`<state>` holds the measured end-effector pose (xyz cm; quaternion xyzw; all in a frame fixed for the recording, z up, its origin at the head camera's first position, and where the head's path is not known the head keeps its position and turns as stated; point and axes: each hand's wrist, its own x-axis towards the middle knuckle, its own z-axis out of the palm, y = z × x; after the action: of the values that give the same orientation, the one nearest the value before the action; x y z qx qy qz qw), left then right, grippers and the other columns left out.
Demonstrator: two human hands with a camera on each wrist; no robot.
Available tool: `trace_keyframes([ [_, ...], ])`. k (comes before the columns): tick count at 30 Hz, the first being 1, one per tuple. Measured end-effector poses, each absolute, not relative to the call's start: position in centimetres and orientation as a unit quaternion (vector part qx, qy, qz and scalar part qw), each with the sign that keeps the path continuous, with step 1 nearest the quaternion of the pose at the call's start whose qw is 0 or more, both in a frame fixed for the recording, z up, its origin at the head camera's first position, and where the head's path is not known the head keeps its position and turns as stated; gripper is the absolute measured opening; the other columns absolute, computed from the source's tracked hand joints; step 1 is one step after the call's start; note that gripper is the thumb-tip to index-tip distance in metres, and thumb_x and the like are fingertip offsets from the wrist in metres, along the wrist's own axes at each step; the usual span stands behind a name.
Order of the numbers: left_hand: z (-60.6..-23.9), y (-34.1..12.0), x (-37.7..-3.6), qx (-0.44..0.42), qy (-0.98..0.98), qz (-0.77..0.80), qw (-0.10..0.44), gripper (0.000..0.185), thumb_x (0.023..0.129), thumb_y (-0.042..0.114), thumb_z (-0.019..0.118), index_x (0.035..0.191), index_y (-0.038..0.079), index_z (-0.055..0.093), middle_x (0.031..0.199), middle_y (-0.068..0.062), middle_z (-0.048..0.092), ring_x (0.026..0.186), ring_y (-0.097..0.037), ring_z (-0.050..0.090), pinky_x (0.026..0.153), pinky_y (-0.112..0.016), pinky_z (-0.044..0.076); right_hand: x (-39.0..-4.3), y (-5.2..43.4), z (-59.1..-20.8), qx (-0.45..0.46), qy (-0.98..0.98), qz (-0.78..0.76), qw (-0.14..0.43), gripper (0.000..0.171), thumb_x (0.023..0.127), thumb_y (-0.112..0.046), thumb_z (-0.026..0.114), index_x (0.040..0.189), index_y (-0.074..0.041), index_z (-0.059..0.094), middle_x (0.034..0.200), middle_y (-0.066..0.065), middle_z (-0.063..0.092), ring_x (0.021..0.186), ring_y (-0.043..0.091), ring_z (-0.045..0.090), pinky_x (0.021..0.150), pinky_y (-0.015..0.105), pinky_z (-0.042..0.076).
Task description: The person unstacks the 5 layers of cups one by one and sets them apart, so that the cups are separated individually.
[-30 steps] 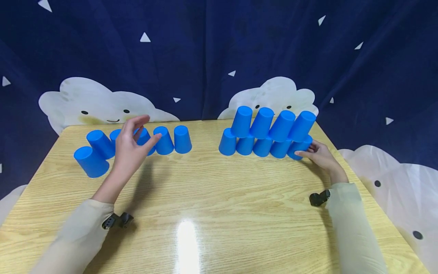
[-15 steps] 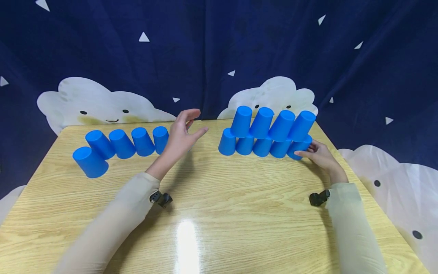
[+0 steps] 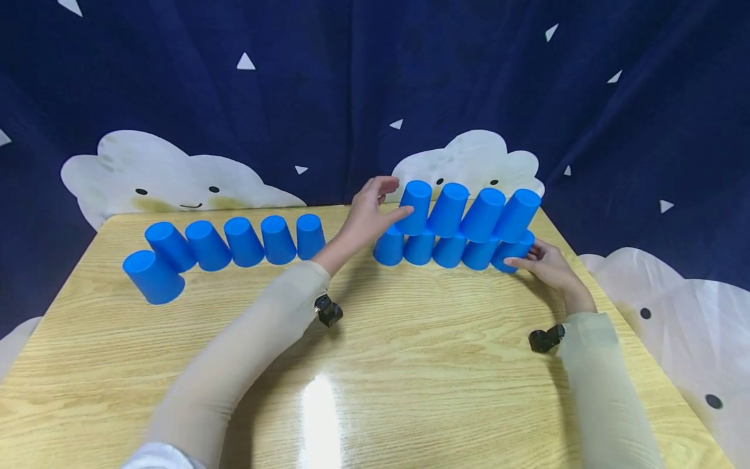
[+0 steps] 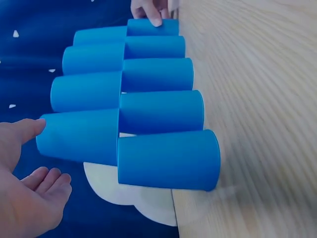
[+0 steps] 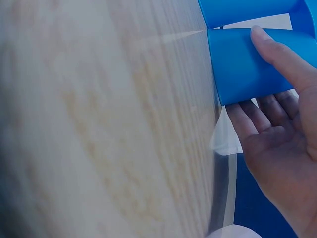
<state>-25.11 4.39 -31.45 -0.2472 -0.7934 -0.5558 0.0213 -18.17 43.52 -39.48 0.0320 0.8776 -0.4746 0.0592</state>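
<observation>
On the right of the head view, upside-down blue cups form two tiers. My left hand (image 3: 369,212) is at the left end of the upper tier, beside its leftmost cup (image 3: 413,210). In the left wrist view the thumb (image 4: 30,130) overlaps that cup's narrow end, while the other fingers are apart from it; whether the thumb touches cannot be told. My right hand (image 3: 547,266) holds the rightmost lower cup (image 3: 511,254). Its thumb (image 5: 277,52) lies across the front of this cup in the right wrist view, with fingers curled behind.
Several more upside-down blue cups stand apart in a row at the back left, among them an end cup (image 3: 310,236). One cup (image 3: 153,279) sits nearer the front. They share a wooden table (image 3: 422,365), with a dark blue curtain (image 3: 328,85) behind it.
My left hand has travelled right, from over the left row of cups to the two-tier stack, with nothing in it. The right hand keeps its hold on the same cup. The cups have not moved.
</observation>
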Motion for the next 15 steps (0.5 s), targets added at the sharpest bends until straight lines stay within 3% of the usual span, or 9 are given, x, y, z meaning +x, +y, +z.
trace_keyframes([
  [5, -31.4, 6.0, -25.9, -0.255, -0.804, -0.538, 0.009, 0.057, 0.092, 0.021, 0.071, 0.139, 0.002, 0.045, 0.135, -0.012, 0.050, 0.127, -0.023, 0.049, 0.108, -0.030, 0.040, -18.1, 43.5, -39.6, 0.032, 0.877, -0.475, 0.059, 0.080, 0.096, -0.030, 0.066, 0.154, 0.001, 0.022, 0.150, 0.026, 0.037, 0.135, 0.043, 0.039, 0.109, 0.044, 0.037],
  [11, -31.4, 6.8, -26.1, -0.259, -0.823, -0.505, 0.001, 0.060, 0.092, 0.024, 0.071, 0.142, 0.003, 0.044, 0.132, -0.012, 0.052, 0.121, -0.023, 0.051, 0.102, -0.030, 0.044, -18.2, 43.5, -39.8, 0.037, 0.881, -0.467, 0.060, 0.079, 0.095, -0.031, 0.067, 0.153, 0.001, 0.025, 0.147, 0.026, 0.041, 0.132, 0.039, 0.043, 0.102, 0.029, 0.046],
  [15, -31.4, 7.0, -26.2, -0.257, -0.825, -0.504, -0.002, 0.058, 0.093, 0.024, 0.070, 0.141, 0.003, 0.044, 0.134, -0.012, 0.053, 0.124, -0.023, 0.051, 0.104, -0.031, 0.044, -18.3, 43.6, -39.7, 0.038, 0.880, -0.469, 0.058, 0.079, 0.095, -0.032, 0.067, 0.153, 0.001, 0.025, 0.147, 0.025, 0.041, 0.132, 0.039, 0.043, 0.104, 0.031, 0.044],
])
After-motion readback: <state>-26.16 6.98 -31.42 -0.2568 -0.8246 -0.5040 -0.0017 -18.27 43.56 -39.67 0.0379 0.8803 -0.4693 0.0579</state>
